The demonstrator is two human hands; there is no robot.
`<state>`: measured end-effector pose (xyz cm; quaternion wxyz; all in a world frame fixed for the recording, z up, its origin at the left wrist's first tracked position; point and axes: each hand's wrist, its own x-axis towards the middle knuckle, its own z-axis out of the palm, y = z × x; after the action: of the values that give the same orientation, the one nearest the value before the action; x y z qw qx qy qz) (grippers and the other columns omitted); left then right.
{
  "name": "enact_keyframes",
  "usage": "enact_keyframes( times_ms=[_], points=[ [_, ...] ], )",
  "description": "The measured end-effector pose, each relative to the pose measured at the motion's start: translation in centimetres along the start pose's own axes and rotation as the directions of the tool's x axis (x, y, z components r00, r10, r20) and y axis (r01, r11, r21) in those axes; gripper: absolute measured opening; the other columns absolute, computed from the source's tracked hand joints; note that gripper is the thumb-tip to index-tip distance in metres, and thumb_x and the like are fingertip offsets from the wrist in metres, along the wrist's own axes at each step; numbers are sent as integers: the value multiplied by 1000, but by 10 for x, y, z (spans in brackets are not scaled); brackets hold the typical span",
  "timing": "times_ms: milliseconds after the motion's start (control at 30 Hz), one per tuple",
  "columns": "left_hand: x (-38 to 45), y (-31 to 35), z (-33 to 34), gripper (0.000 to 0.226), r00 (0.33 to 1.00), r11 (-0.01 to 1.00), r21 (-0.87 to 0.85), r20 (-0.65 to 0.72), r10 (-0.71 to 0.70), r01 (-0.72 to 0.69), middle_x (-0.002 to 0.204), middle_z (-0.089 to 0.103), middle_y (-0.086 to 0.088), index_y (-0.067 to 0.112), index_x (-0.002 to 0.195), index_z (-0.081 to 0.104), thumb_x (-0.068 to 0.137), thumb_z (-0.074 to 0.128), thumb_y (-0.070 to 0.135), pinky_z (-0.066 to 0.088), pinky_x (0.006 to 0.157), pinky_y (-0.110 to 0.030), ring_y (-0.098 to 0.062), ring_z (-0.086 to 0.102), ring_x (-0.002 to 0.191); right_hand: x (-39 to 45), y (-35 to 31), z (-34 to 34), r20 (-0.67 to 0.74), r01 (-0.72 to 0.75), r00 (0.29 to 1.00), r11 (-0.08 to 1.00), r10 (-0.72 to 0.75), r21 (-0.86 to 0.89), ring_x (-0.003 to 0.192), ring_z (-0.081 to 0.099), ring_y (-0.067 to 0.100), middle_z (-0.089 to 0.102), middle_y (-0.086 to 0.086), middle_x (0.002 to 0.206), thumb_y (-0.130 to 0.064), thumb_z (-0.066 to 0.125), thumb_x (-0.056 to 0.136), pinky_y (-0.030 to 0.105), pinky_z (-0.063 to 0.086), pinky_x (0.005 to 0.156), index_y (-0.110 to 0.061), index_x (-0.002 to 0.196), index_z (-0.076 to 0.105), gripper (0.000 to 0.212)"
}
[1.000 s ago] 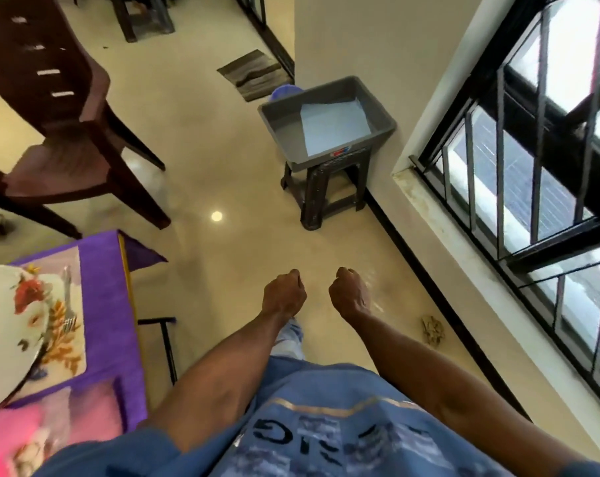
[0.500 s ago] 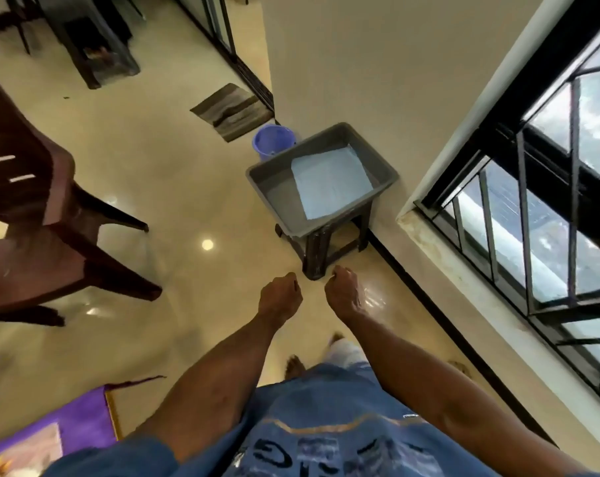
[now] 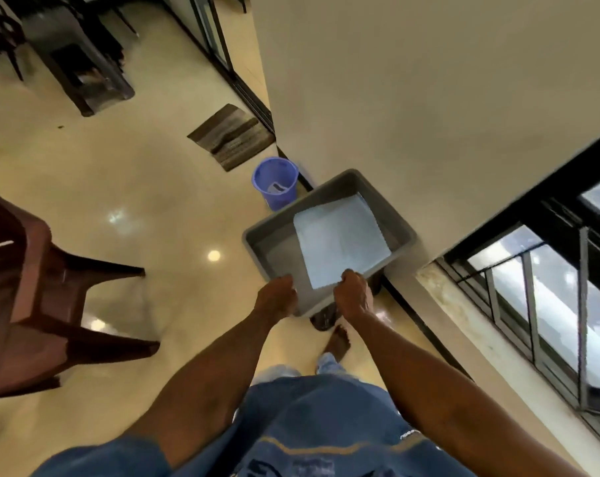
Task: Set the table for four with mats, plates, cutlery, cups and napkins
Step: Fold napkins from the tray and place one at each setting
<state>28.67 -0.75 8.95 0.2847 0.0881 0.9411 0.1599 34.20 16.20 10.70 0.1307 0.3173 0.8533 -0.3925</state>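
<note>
**Inspector:** Position of the hands?

**Assistant:** Both are held out in front of the person, over the near rim of the grey tub (image 3: 257,235). The left hand (image 3: 277,299) is closed into a fist with nothing seen in it; it sits just over the tub's near-left edge. The right hand (image 3: 353,297) is also curled, knuckles up, at the near edge of the napkin stack (image 3: 340,241). Whether its fingers have hold of the stack cannot be told from this angle.

**Inspector:** And the stack itself?

**Assistant:** Pale blue, flat, lying inside the tub toward its right side. The left part of the tub floor is bare.

**Inspector:** The tub's placement?

**Assistant:** It rests on a dark stool (image 3: 322,318), close against the cream wall (image 3: 412,98). A purple bin (image 3: 275,182) stands on the floor just behind it, and a striped doormat (image 3: 231,136) lies farther back.

**Inspector:** Anything else?

**Assistant:** A brown plastic chair (image 3: 33,297) well to the left; a barred window (image 3: 549,297) to the right. A bare foot (image 3: 338,340) stands on the tiles beside the stool.
</note>
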Motion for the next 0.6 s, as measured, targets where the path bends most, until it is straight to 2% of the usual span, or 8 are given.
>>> enact_keyframes(
  times_ms=[67,133,233,367,433,533,600],
  points=[
    [32,5,-17,26,999,999,-38,51,-9,11,119,61,-15,8,114,55,92,49,18,51,85,-40,-33,59,105,28,-13,-6,38,-2,999,999,4,-51,84,57,27,57,7,93,-9,50,85,30,37,64,-13,84,51,5],
    [54,8,-30,26,997,998,-58,80,-25,30,121,59,-13,8,116,56,92,51,19,50,86,-38,-30,59,106,50,-21,-10,62,-16,998,997,20,-75,99,58,32,58,13,114,-11,50,89,34,45,77,-7,109,57,22],
    [97,9,-44,29,992,997,-67,123,-21,30,126,56,-11,9,121,55,95,51,20,42,85,-30,-27,56,112,83,-33,-14,74,-55,995,993,64,-108,108,56,34,52,15,130,-11,48,93,35,46,82,-4,128,50,36],
    [152,3,-48,36,980,987,-145,197,-42,71,129,55,-8,10,127,53,93,55,20,45,94,-33,-26,55,116,120,-35,-3,82,-187,979,982,189,-33,112,54,31,46,14,137,-9,53,93,30,44,80,-6,137,43,45],
    [184,-1,-48,36,970,963,-233,230,-77,132,122,56,-6,12,126,54,91,60,22,47,89,-33,-24,58,109,137,-36,6,62,-269,961,963,268,23,113,53,32,46,16,137,-8,55,91,32,47,83,-5,137,41,48],
    [221,1,-48,18,940,892,-363,303,-159,268,98,54,-2,17,106,54,90,61,21,43,73,-27,-15,54,86,155,-41,22,60,-349,936,936,346,49,123,49,34,44,16,142,-6,54,90,35,45,94,-4,142,39,53],
    [248,-1,-44,18,923,862,-397,338,-182,315,99,54,-1,18,108,53,92,61,22,43,78,-29,-17,54,90,170,-43,38,87,-386,921,922,381,46,131,44,33,38,13,149,-7,50,90,37,40,104,-8,146,35,58]
  ],
)
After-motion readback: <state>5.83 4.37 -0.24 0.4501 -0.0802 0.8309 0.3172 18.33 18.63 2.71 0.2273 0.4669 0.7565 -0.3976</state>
